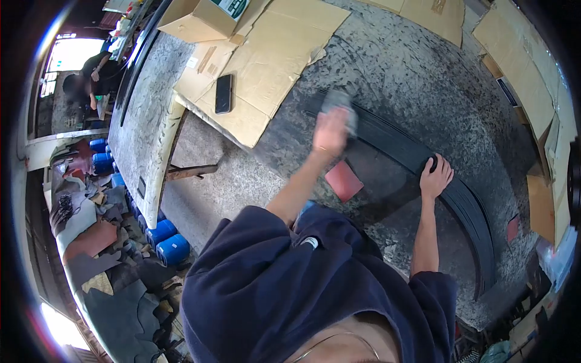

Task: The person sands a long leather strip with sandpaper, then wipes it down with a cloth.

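Note:
A stack of long black strips (393,147) runs in a curve over the dark, stained tabletop (387,57). My left hand (331,130) is closed on a greyish cloth (339,104), blurred by motion, over the far left end of the stack. Farther right, my right hand (437,176) grips the stack near its bend, fingers over its top and thumb at its edge. A reddish rectangular piece (344,181) lies on the table just below my left hand.
A phone (224,94) rests on flattened cardboard (266,66) beside an open box (196,21). More cardboard (520,48) lines the right side. Blue drums (172,249) and scrap sheets (121,290) are at the left. Another person (91,81) is in the far left background.

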The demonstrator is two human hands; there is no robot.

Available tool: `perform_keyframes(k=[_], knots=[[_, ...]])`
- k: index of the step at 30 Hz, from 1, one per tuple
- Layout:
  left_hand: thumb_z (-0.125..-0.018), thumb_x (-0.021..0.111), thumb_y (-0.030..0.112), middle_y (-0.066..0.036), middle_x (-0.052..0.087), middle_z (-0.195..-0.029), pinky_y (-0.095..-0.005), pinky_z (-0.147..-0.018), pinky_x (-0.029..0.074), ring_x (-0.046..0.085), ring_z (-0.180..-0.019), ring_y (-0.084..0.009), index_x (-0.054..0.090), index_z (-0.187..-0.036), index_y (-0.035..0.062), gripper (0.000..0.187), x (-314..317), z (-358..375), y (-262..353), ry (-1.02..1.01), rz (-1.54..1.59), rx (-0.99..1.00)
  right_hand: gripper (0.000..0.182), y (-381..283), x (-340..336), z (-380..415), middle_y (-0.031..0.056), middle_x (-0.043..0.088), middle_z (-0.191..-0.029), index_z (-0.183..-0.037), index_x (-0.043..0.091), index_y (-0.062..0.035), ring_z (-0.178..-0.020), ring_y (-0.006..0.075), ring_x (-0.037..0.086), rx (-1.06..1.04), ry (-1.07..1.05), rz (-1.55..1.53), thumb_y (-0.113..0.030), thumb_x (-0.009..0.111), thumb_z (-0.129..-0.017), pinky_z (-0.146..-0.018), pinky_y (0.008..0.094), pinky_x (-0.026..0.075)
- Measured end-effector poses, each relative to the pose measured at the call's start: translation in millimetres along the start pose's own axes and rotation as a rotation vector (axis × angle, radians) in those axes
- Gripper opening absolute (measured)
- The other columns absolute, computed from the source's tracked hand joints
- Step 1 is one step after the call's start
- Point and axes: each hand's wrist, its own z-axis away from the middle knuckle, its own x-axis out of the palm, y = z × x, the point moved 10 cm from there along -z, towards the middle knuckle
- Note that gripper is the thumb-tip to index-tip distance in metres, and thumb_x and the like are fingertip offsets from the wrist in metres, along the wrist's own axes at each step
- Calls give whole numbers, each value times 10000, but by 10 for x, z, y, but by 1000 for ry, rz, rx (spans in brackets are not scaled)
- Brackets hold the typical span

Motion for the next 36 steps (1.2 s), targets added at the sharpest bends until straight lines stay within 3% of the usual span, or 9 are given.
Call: perform_keyframes(k=[3, 4, 6, 8, 12, 20, 26, 30, 36], knots=[[-991, 439, 238, -136, 319, -1606, -542, -1203, 185, 252, -1505, -295, 362, -1522, 57, 566, 20, 4, -1493, -129, -243, -325, 315, -1, -7, -5, 95, 645, -1195, -1191, 650, -132, -1178, 301, 575, -1, 8, 14, -355, 537, -999, -1091, 527, 360], [-995, 438, 217, -149, 339, -1594, -530, -1208, 183, 261, -1497, -319, 402, -1497, 37, 534, -264, 5, -1758, 38, -60, -416, 313, 3, 4, -4, 94, 647, -1188, -1191, 650, -133, -1176, 299, 576, 12, -1, 34, -352, 539, -998, -1089, 527, 363], [-987, 462, 209, -158, 383, -1565, -516, -1212, 190, 283, -1483, -341, 451, -1461, 25, 508, -940, -139, -1453, 329, 132, -380, 311, 18, 21, -30, 94, 646, -1189, -1191, 650, -134, -1175, 297, 577, 14, 6, 36, -350, 539, -997, -1089, 527, 364], [-961, 507, 206, -164, 427, -1533, -503, -1209, 210, 306, -1470, -353, 477, -1442, 35, 512, -921, -260, -645, 363, 78, -53, 309, 20, 25, 47, 93, 645, -1189, -1192, 649, -135, -1174, 296, 577, 14, -4, 50, -348, 539, -997, -1088, 526, 365], [-888, 581, 169, -115, 408, -1546, -510, -1184, 272, 357, -1446, -321, 491, -1437, 139, 557, -219, 17, 1074, -29, 261, 317, 313, 18, 4, 2, 94, 641, -1197, -1202, 644, -136, -1179, 295, 574, -7, 13, 15, -348, 538, -998, -1094, 527, 361], [-946, 561, 236, -96, 332, -1601, -547, -1185, 238, 256, -1502, -281, 409, -1504, 114, 592, -254, 68, -677, 39, 2, -154, 357, 21, 28, 51, 100, 606, -1299, -1260, 624, -126, -1285, 298, 518, 36, -34, -13, -359, 506, -1016, -1141, 527, 320], [-930, 588, 285, -91, 304, -1609, -514, -1198, 231, 264, -1494, -297, 472, -1464, 209, 551, -21, 253, 625, -156, 2, 270, 555, -363, 45, 156, 193, 322, -1578, -1499, 431, -162, -1454, 382, 318, -60, -98, 75, -431, 482, -1017, -1124, 658, 249], [-926, 592, 272, -86, 303, -1612, -515, -1192, 246, 273, -1491, -296, 480, -1455, 233, 542, -90, 354, 754, -118, 81, 262, 614, -977, 211, 419, 191, 256, -1613, -1533, 385, -181, -1490, 373, 242, -259, -284, 29, -477, 482, -1004, -1150, 645, 208], [-993, 500, 248, -175, 268, -1617, -559, -1189, 204, 201, -1514, -346, 488, -1454, 139, 473, -69, 465, -621, 17, 111, -313, 622, -945, 180, 462, 158, 245, -1624, -1538, 376, -197, -1495, 364, 233, -246, -311, -13, -476, 498, -996, -1155, 637, 205]])
